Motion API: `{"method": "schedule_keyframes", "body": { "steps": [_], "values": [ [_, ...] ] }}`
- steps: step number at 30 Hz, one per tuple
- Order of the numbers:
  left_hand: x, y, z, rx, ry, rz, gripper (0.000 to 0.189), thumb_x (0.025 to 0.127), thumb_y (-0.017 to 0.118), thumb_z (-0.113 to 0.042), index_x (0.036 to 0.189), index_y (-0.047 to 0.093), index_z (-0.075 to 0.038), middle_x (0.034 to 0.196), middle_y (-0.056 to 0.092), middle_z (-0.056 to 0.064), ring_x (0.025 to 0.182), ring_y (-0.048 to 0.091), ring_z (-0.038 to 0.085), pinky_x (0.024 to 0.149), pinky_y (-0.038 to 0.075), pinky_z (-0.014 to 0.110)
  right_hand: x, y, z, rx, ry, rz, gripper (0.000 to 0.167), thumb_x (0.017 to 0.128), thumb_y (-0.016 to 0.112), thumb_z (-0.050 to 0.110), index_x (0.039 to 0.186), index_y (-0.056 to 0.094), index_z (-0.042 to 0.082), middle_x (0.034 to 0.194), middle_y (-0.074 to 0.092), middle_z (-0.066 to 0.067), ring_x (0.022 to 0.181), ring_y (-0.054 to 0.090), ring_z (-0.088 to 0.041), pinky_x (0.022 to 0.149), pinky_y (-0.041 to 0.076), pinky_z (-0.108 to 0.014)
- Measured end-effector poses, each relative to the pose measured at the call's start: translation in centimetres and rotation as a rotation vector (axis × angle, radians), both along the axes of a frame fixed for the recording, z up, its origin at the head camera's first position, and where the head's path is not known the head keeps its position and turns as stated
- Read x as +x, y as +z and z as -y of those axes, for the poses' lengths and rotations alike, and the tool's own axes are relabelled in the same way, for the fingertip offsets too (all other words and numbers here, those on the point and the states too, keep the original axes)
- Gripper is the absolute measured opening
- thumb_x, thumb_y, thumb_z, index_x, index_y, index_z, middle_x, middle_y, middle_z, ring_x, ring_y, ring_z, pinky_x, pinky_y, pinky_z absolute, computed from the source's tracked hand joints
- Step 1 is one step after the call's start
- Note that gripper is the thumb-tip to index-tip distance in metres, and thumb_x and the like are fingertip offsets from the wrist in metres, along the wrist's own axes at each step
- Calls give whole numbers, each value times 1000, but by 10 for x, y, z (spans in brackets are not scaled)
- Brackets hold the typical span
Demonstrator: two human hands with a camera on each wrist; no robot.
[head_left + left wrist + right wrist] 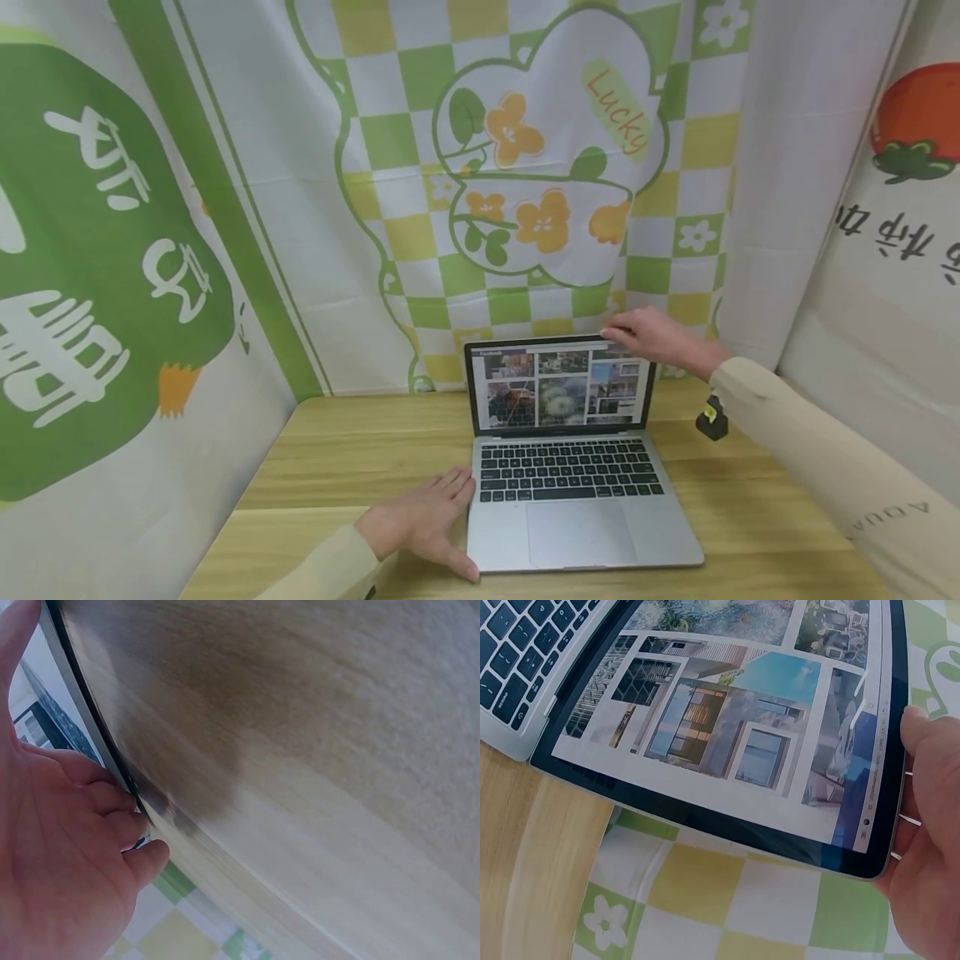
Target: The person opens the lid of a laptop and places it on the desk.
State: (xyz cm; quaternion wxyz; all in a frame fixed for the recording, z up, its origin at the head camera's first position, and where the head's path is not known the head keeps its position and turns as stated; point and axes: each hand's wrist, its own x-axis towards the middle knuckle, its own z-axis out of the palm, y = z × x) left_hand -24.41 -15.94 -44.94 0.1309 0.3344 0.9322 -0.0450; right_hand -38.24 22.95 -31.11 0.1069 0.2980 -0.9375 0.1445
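A silver laptop [502, 537] stands unfolded on the wooden table, its black keyboard facing me. On its lit screen [562, 400] is a page of photos headed "Facebook". My right hand [663, 337] grips the top edge of the lid near the right corner. In the right wrist view, the thumb lies at the front rim of the screen [772, 761] and the other fingers go behind the lid, partly hidden. My left hand [423, 521] rests against the left side of the base, thumb spread toward the front corner. The left wrist view shows its fingers [112, 799] along the laptop's edge.
The wooden table [360, 442] extends to both sides of the laptop. Directly behind the lid hangs a green, yellow and white checked cloth [397, 142]. Printed cloth walls [82, 250] close off the left and right sides. A small black device [711, 419] shows below the right sleeve.
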Motion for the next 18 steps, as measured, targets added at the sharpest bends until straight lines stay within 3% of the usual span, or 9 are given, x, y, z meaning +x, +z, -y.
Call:
{"method": "schedule_keyframes", "body": {
  "steps": [7,18],
  "values": [
    [0,3,0,20,-6,2,125,69,57,-86,153,26,2,162,19,21,151,21,34,122,26,48,-2,3,-6,-19,-46,83,40,103,50,32,68,54,13,54,45,2,48,39,-12,54,39,-29],
    [-3,1,2,33,-4,16,125,69,59,-85,153,25,2,162,19,21,151,21,34,123,25,47,-8,4,-11,-31,-83,105,46,102,51,38,62,46,16,52,38,4,47,32,-12,50,34,-28]
  ]
}}
